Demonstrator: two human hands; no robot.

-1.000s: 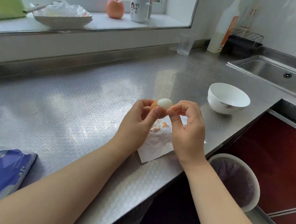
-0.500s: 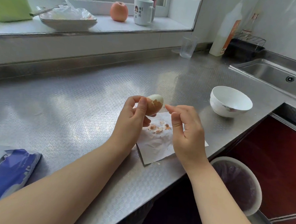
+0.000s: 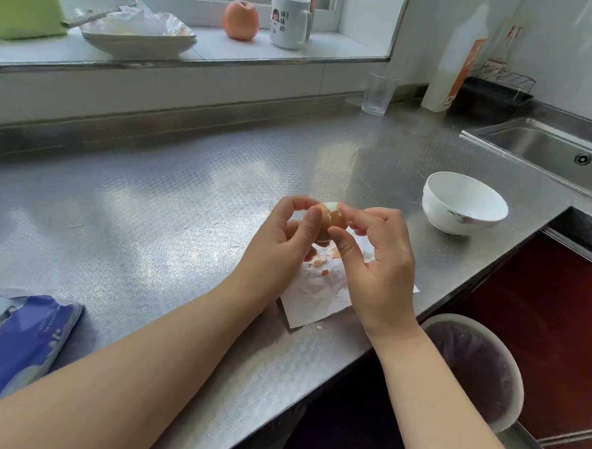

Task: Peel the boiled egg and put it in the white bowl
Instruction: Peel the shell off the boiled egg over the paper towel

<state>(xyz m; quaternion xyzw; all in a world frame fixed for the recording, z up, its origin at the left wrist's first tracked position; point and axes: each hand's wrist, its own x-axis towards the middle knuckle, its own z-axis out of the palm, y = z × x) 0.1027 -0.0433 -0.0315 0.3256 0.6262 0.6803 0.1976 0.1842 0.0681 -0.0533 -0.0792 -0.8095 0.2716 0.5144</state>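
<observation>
Right hand (image 3: 378, 259) is back on the egg (image 3: 332, 219) after dropping a chip — we pinch shell again; left hand (image 3: 284, 234) grips it, over the napkin (image 3: 314, 297), left of the white bowl (image 3: 463, 205). Half peeled.

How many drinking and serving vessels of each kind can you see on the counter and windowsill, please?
White bowl on the counter: 1
Clear glass on the counter: 1
Mug on the windowsill: 1
Shallow dish on the windowsill: 1
Total: 4
</observation>
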